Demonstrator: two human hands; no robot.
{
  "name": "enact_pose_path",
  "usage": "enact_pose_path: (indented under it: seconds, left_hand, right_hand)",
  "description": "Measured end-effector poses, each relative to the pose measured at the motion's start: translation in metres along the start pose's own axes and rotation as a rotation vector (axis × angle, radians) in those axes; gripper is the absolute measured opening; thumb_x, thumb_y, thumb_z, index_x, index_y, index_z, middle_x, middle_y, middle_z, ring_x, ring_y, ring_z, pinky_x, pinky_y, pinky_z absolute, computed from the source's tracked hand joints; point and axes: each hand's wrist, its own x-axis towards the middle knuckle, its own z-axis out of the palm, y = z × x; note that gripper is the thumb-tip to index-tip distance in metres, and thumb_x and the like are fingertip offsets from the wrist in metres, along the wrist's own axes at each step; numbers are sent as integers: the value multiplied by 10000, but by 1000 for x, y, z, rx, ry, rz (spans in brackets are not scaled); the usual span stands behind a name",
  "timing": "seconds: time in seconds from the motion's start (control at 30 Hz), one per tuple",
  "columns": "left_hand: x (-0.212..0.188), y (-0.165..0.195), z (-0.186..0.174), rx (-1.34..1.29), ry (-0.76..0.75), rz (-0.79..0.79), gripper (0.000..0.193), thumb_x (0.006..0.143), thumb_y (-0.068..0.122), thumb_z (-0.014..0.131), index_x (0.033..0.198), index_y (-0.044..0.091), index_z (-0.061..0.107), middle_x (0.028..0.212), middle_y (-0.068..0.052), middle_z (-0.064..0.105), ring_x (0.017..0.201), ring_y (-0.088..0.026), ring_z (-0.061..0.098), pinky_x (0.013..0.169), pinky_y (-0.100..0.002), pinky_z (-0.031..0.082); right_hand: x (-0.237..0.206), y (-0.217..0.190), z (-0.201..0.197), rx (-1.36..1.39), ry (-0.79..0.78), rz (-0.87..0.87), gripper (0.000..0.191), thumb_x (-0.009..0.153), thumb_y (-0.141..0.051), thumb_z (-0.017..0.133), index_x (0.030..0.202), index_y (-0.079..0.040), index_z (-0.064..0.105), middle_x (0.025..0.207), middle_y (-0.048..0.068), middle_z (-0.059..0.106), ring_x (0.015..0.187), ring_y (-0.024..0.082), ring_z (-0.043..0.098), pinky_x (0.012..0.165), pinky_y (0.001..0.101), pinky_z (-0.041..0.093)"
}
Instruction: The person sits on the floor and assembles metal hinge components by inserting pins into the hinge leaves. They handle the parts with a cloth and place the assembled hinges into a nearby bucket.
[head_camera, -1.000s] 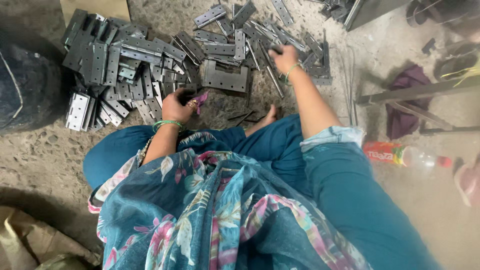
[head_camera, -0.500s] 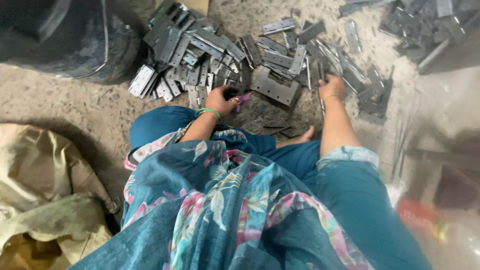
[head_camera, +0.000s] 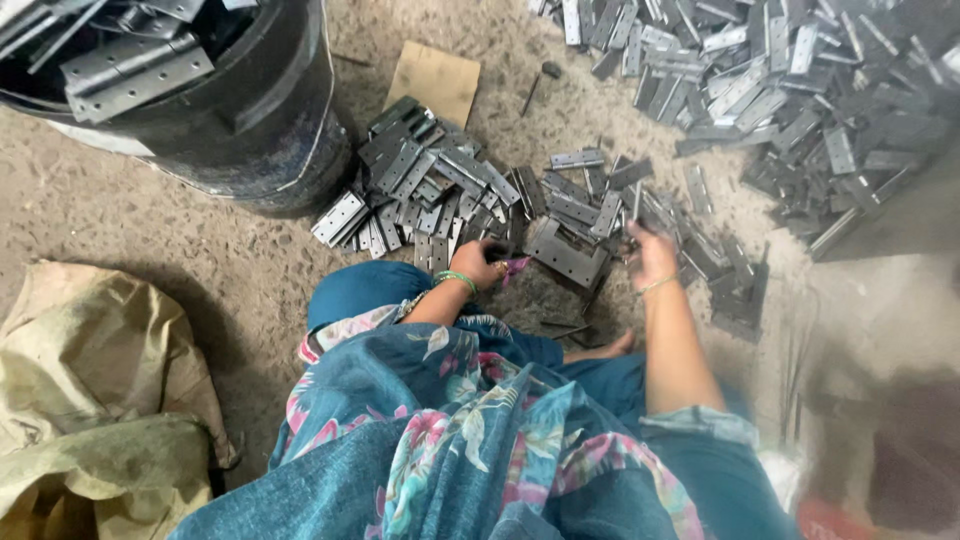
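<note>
Landmark: the hinge pile (head_camera: 440, 195) on the floor in front of the knees.

Far left of the pile: crumpled tan sack (head_camera: 90, 400) on the floor. Up and left of the pile: black drum (head_camera: 250, 120) with more flat metal plates inside, almost touching the pile's edge. Just above the pile: a small cardboard square (head_camera: 435, 80).

Left hand (head_camera: 478, 265) at the near edge of the pile, fingers curled shut around something small with a pink/magenta tip; too blurred to tell what it is. Green bangle on that wrist.

Right of the pile, touching it: one larger hinge plate (head_camera: 565, 255) lying flat between the two hands.

Right hand (head_camera: 650, 260) just right of that plate, fingers bent down into loose hinges; whether it actually pinches one, cannot tell, the fingertips are hidden among the parts.

Far right and up from the pile: a second, bigger spread of hinges (head_camera: 780, 90).

Handling, my read: stamped steel, stiff, heavy for their size, probably sharp-edged and maybe oily. Leaves will swing on the pin, so take one by the long edges or across the knuckle, not by one leaf.
</note>
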Motion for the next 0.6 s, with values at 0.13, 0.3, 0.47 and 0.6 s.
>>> enact_pose_path:
  seconds: [0.13,0.3,0.47,0.6]
  left_hand:
    - [-1,9,-3,11,13,16,402,745,259,786,1124,127,762,1059,-126,774,984,-280,749,893,-365,578]
    - [-9,11,-8,-6,63,67,365,748,224,762,1096,114,777,1059,-116,779,979,-275,754,884,-359,585]
    - [-18,15,-14,-30,120,110,360,742,211,789,1088,115,780,1045,-109,784,973,-267,752,870,-354,584]
    - [-20,19,-13,-89,91,96,338,763,186,771,1094,116,773,1046,-85,791,957,-225,767,853,-328,597]
  right_hand:
    - [-23,20,36,52,-66,-16,130,962,-115,663,1061,-32,668,904,68,719,761,196,669,659,344,551]
    - [-51,83,61,293,-65,65,144,992,-135,657,1045,-1,663,923,112,722,829,238,698,755,396,594]
    - [-62,104,63,34,151,350,205,918,-153,695,1113,-96,666,959,-3,710,880,198,631,755,424,502]
    - [-65,94,64,137,-37,66,275,860,-179,776,1107,-71,718,981,28,739,900,211,657,783,395,517]
